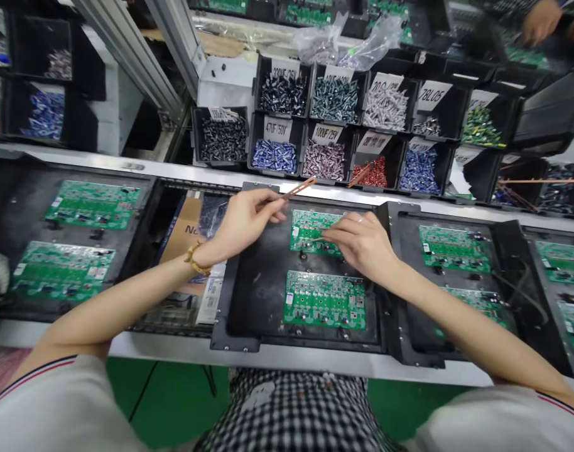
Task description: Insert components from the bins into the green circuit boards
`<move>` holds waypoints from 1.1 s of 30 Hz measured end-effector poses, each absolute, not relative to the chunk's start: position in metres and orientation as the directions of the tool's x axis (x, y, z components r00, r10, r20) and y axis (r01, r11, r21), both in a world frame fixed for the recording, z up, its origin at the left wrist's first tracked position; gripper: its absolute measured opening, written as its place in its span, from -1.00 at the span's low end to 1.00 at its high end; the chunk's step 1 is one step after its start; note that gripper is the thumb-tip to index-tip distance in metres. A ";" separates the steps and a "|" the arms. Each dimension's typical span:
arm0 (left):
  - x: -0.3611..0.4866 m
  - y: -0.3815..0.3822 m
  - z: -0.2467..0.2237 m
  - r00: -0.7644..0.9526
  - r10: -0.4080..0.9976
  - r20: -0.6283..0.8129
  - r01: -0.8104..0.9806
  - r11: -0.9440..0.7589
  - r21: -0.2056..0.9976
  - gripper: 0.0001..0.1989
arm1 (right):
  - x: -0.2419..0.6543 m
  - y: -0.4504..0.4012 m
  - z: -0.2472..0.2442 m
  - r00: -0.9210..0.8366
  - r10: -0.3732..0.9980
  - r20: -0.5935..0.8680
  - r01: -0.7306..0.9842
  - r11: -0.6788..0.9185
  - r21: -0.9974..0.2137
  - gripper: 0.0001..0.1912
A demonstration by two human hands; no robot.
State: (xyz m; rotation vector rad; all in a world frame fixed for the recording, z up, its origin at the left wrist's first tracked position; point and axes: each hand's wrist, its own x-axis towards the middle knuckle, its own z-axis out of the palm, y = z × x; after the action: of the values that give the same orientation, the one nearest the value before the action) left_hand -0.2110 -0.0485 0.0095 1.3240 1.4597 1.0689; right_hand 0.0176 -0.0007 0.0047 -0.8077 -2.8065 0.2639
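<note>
My left hand is closed on a flat copper-coloured strip with slots, held above the upper left of the black tray. Low over the upper green circuit board, my right hand has its fingers pinched together. A thin orange-brown piece sticks out from those fingertips towards the board; its kind is too small to make out. The right hand covers that board's right part. Nearer to me in the same tray lies a second green circuit board, untouched.
Labelled black bins of small components stand in two rows behind the rail. Trays with circuit boards flank mine. A cardboard box lies left of my tray. Another person's hand shows at the top right.
</note>
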 end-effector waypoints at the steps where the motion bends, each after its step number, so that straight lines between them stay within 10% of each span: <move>1: -0.215 -0.048 0.008 -0.076 0.997 -0.035 0.275 0.054 0.960 -0.80 | 0.023 0.002 -0.001 -0.827 0.544 0.143 0.492 0.822 -0.286 -0.63; 33: -0.209 -0.059 -0.004 0.021 0.993 -0.116 0.418 0.097 0.903 -0.83 | 0.032 0.010 -0.034 -0.893 0.449 0.020 0.425 0.859 -0.286 -0.48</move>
State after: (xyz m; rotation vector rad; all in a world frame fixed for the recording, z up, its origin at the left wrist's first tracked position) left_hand -0.2092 -0.0588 -0.0039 1.4492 1.5289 0.8583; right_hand 0.0321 0.0099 -0.0343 -0.6940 -2.9454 0.4237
